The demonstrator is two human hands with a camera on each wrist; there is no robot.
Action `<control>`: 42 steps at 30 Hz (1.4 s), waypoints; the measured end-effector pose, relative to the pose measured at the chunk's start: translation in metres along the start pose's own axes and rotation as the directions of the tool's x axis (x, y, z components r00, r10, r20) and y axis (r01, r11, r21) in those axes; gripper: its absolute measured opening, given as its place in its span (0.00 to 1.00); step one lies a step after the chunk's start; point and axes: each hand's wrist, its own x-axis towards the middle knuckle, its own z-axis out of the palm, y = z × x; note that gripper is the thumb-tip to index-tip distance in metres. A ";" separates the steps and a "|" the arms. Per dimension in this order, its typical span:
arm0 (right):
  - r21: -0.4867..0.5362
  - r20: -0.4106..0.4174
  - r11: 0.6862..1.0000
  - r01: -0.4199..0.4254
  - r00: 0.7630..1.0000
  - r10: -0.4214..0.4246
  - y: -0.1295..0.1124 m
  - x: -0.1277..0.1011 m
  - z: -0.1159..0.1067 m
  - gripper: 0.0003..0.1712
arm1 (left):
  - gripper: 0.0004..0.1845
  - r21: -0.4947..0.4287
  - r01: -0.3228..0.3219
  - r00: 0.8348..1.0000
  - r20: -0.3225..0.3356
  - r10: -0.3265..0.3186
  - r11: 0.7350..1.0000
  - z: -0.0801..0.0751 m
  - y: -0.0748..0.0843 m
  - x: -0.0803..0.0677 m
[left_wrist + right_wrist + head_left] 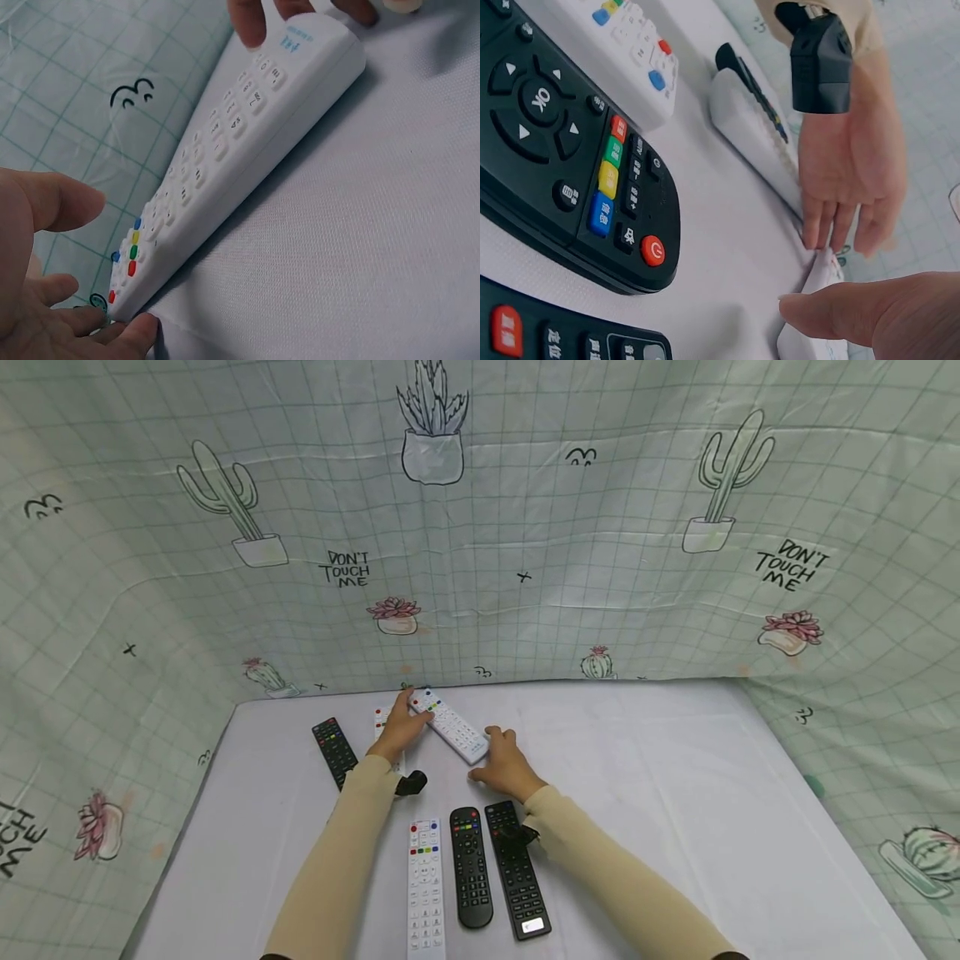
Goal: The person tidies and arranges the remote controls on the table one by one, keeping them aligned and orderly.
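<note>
A white remote (452, 727) with coloured buttons lies slanted on the far part of the table, between two bare hands. My left hand (403, 727) is at its far end; in the left wrist view the fingertips (135, 337) are right at that end, while the thumb (71, 204) stands apart above. My right hand (510, 766) is by the near end, fingers at the corner and thumb spread away. Its thumb (847, 307) shows over the white remote (817, 341) in the right wrist view. Another white remote (380, 718) is partly hidden beneath the left hand and wrist.
A black remote (333, 747) lies left of the left forearm. Nearer stand in a row a white remote (426, 893), a black remote (471, 868) and a longer black remote (522, 881), partly under the right wrist camera. A patterned cloth (525, 635) hangs behind the table (637, 793).
</note>
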 end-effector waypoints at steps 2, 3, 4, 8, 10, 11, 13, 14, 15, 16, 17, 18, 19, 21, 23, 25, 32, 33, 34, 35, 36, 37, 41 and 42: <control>-0.013 -0.001 1.000 -0.002 1.000 0.002 -0.002 0.001 0.001 0.49 | 0.40 -0.002 0.000 1.000 0.011 0.000 1.000 -0.001 -0.001 0.001; -0.016 -0.001 1.000 -0.005 1.000 0.005 -0.003 0.001 0.001 0.49 | 0.40 -0.004 -0.001 1.000 0.015 0.001 1.000 -0.001 -0.001 0.001; -0.017 -0.003 1.000 -0.005 1.000 0.005 -0.003 0.002 0.001 0.48 | 0.40 0.000 -0.003 1.000 0.017 0.003 1.000 -0.001 -0.001 0.001; -0.009 -0.031 1.000 0.014 0.999 -0.014 -0.002 0.001 0.002 0.44 | 0.39 0.009 0.002 1.000 0.020 -0.002 1.000 0.000 0.001 -0.002; -0.003 -0.053 1.000 0.028 0.998 -0.028 -0.001 0.000 0.001 0.42 | 0.39 0.017 0.003 1.000 0.025 -0.004 1.000 0.001 0.002 -0.003; -0.003 -0.065 0.999 0.036 0.997 -0.036 0.000 0.000 0.001 0.40 | 0.39 0.017 0.003 1.000 0.028 -0.004 1.000 0.002 0.002 -0.004; -0.002 -0.083 0.999 0.049 0.995 -0.049 0.002 -0.001 -0.001 0.39 | 0.38 0.017 -0.003 0.999 0.032 0.003 1.000 0.002 0.003 -0.005; 0.000 -0.089 0.999 0.050 0.995 -0.050 0.003 -0.001 -0.002 0.38 | 0.38 0.016 -0.006 0.999 0.032 0.006 1.000 0.002 0.003 -0.005; 0.000 -0.093 0.999 0.054 0.994 -0.054 0.004 -0.001 -0.003 0.37 | 0.38 0.020 -0.012 0.999 0.031 0.011 1.000 0.002 0.003 -0.006; -0.001 -0.096 0.998 0.058 0.994 -0.058 0.005 -0.001 -0.004 0.37 | 0.38 0.017 -0.017 0.999 0.030 0.016 1.000 0.002 0.002 -0.006; -0.003 -0.098 0.998 0.058 0.993 -0.058 0.006 -0.002 -0.005 0.37 | 0.37 0.011 -0.019 0.999 0.027 0.019 1.000 0.002 0.002 -0.006; -0.003 -0.102 0.998 0.057 0.993 -0.057 0.007 -0.002 -0.006 0.37 | 0.37 0.007 -0.021 1.000 0.023 0.021 1.000 0.001 0.002 -0.006; -0.005 -0.105 0.998 0.059 0.993 -0.060 0.008 -0.002 -0.008 0.37 | 0.37 0.006 -0.023 1.000 0.019 0.023 1.000 0.001 0.001 -0.006; -0.001 -0.110 0.999 0.054 0.992 -0.054 0.012 -0.003 -0.011 0.36 | 0.37 0.003 -0.032 0.999 0.010 0.032 0.999 0.000 0.001 -0.007; 0.010 -0.117 0.999 0.053 0.992 -0.051 0.015 -0.005 -0.014 0.36 | 0.38 0.011 -0.042 0.999 0.005 0.042 0.999 -0.001 0.000 -0.008; 0.023 -0.121 0.998 0.060 0.991 -0.056 0.018 -0.007 -0.017 0.35 | 0.39 0.024 -0.062 0.998 0.007 0.061 0.998 -0.002 -0.001 -0.010; 0.025 -0.142 0.996 0.082 0.987 -0.078 0.025 -0.022 -0.032 0.35 | 0.39 0.050 -0.138 0.990 0.047 0.136 0.989 -0.009 -0.004 -0.023; 0.027 -0.143 0.996 0.084 0.987 -0.079 0.025 -0.024 -0.035 0.35 | 0.39 0.053 -0.148 0.988 0.053 0.145 0.988 -0.009 -0.004 -0.025; 0.029 -0.143 0.996 0.084 0.987 -0.079 0.025 -0.027 -0.037 0.35 | 0.38 0.056 -0.155 0.987 0.060 0.152 0.986 -0.010 -0.005 -0.027; 0.037 -0.141 0.996 0.082 0.987 -0.076 0.025 -0.030 -0.039 0.35 | 0.38 0.057 -0.162 0.985 0.069 0.158 0.985 -0.010 -0.004 -0.029; 0.043 -0.140 0.995 0.084 0.987 -0.078 0.026 -0.033 -0.041 0.35 | 0.38 0.062 -0.171 0.983 0.077 0.166 0.983 -0.010 -0.005 -0.032; 0.050 -0.138 0.995 0.089 0.987 -0.081 0.026 -0.036 -0.043 0.35 | 0.39 0.061 -0.179 0.981 0.087 0.174 0.982 -0.010 -0.005 -0.034; 0.070 -0.132 0.993 0.094 0.988 -0.084 0.030 -0.048 -0.049 0.35 | 0.40 0.061 -0.209 0.972 0.123 0.200 0.976 -0.009 -0.004 -0.043; 0.071 -0.132 0.993 0.096 0.987 -0.086 0.031 -0.052 -0.050 0.35 | 0.40 0.060 -0.213 0.970 0.131 0.203 0.975 -0.009 -0.004 -0.044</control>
